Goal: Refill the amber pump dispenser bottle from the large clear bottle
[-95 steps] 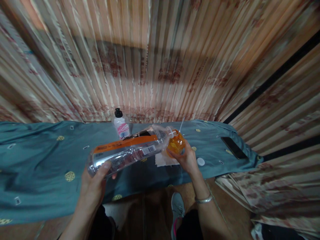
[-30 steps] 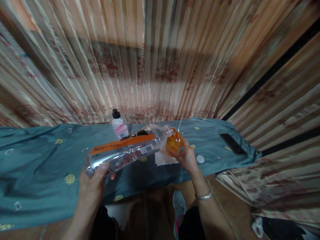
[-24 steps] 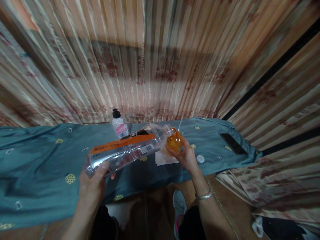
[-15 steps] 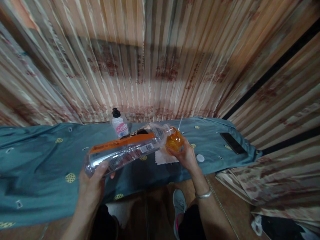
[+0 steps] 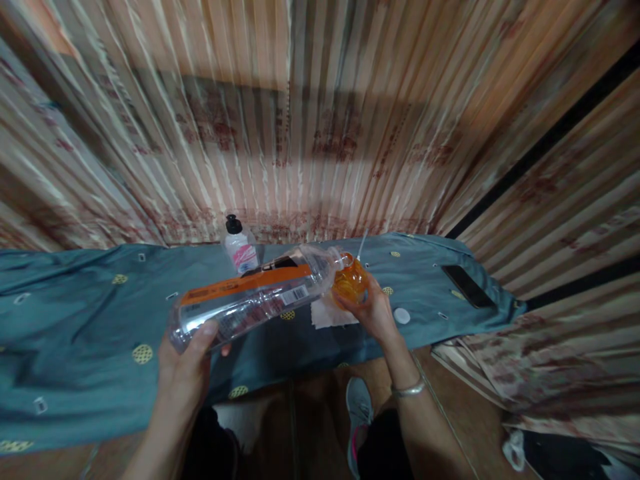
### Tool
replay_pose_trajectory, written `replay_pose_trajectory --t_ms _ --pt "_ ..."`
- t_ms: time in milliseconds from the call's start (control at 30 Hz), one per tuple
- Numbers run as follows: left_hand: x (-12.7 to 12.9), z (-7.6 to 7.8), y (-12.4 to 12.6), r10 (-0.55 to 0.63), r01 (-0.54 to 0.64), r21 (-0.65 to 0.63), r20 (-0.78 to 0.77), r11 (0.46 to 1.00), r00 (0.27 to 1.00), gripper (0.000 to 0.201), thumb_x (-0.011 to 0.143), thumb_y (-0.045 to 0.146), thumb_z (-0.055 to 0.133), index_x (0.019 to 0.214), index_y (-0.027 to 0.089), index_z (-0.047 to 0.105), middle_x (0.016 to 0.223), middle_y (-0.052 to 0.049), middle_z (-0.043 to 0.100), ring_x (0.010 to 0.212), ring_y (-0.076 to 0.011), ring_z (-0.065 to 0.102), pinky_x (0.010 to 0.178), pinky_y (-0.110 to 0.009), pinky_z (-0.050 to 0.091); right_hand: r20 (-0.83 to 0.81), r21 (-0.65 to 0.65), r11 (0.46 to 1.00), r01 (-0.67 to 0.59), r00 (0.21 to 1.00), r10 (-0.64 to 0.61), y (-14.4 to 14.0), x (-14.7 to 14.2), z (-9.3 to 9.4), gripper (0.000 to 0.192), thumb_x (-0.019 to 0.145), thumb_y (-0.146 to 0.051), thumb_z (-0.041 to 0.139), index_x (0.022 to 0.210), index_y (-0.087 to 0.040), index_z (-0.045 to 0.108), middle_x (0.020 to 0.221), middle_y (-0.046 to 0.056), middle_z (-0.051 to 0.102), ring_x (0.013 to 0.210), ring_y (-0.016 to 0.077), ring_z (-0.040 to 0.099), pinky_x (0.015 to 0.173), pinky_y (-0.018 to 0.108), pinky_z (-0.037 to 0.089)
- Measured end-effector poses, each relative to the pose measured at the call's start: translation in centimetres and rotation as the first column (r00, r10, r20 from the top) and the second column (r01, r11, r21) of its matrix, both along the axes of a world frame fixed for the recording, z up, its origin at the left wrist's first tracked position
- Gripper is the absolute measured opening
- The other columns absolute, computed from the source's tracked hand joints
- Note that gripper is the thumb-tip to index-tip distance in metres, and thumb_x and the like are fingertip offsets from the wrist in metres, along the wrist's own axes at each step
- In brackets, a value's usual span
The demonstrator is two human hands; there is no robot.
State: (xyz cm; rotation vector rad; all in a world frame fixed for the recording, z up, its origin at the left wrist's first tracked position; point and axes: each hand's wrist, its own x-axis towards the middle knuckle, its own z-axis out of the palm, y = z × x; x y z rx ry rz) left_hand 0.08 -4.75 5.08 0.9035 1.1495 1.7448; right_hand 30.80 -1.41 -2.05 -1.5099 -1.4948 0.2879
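My left hand (image 5: 187, 363) is closed around the base of a large clear plastic bottle (image 5: 270, 300) with an orange and black label. The bottle lies tilted, its open neck pointing right. Its mouth meets the rim of a small orange see-through cup (image 5: 350, 283), which my right hand (image 5: 373, 310) grips from the right side. A thin white stick (image 5: 363, 244) rises from behind the cup. Under the cup a white tissue (image 5: 327, 317) lies on the cloth. Whether liquid runs from the bottle is too blurred to tell.
A teal cloth (image 5: 95, 320) with yellow patterns covers the long surface. Behind the large bottle stands a white bottle with a black cap (image 5: 243, 250). On the right lie a white round lid (image 5: 401, 315) and a dark phone (image 5: 467, 287). Striped curtains (image 5: 320, 133) hang close behind.
Both hands, the large bottle and the cup hold nearly the same position. The whole view has shifted only very slightly.
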Motion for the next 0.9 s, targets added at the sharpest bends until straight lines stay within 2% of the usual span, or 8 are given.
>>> replay_pose_trajectory --t_ms 233,567,733,900 --pt "0.05 0.31 -0.1 0.014 -0.013 -0.026 0.038 1.0 0.999 0.072 0.044 0.052 0.1 0.101 0.018 0.073 0.075 0.003 0.072 0.046 -0.0124 0.054 0.032 -0.024 0.043 0.023 -0.003 1.0 0.01 1.0 -0.01 0.07 0.11 -0.26 0.071 0.077 -0.042 0.086 0.141 -0.021 0.064 0.13 0.016 0.076 0.121 0.0371 0.074 0.106 0.054 0.06" --pt "-0.05 -0.05 -0.11 0.011 -0.011 -0.001 0.022 1.0 1.0 0.069 0.048 0.053 0.099 0.103 0.018 0.074 0.075 0.003 0.071 0.047 -0.0119 0.053 0.032 -0.024 0.043 0.035 0.01 1.0 0.009 0.999 -0.009 0.08 0.08 -0.1 0.068 0.076 -0.041 0.086 0.138 -0.023 0.066 0.129 0.014 0.077 0.12 0.0358 0.074 0.107 0.054 0.059" --pt "0.02 0.18 -0.12 0.019 -0.017 -0.037 0.052 0.999 0.998 0.077 0.044 0.051 0.101 0.107 0.019 0.072 0.077 0.003 0.072 0.047 -0.0123 0.055 0.033 -0.024 0.044 0.035 -0.009 1.0 0.01 0.999 -0.009 0.07 0.12 -0.16 0.069 0.076 -0.043 0.086 0.139 -0.024 0.065 0.129 0.014 0.077 0.12 0.0362 0.074 0.106 0.053 0.06" --pt "0.07 0.24 -0.11 0.013 -0.012 -0.026 0.043 1.0 0.999 0.076 0.045 0.052 0.101 0.107 0.019 0.071 0.074 0.004 0.071 0.045 -0.0113 0.053 0.034 -0.023 0.044 0.034 -0.015 1.0 0.005 0.999 -0.005 0.05 0.12 -0.07 0.069 0.077 -0.046 0.085 0.139 -0.023 0.065 0.128 0.015 0.077 0.118 0.0361 0.074 0.106 0.055 0.059"
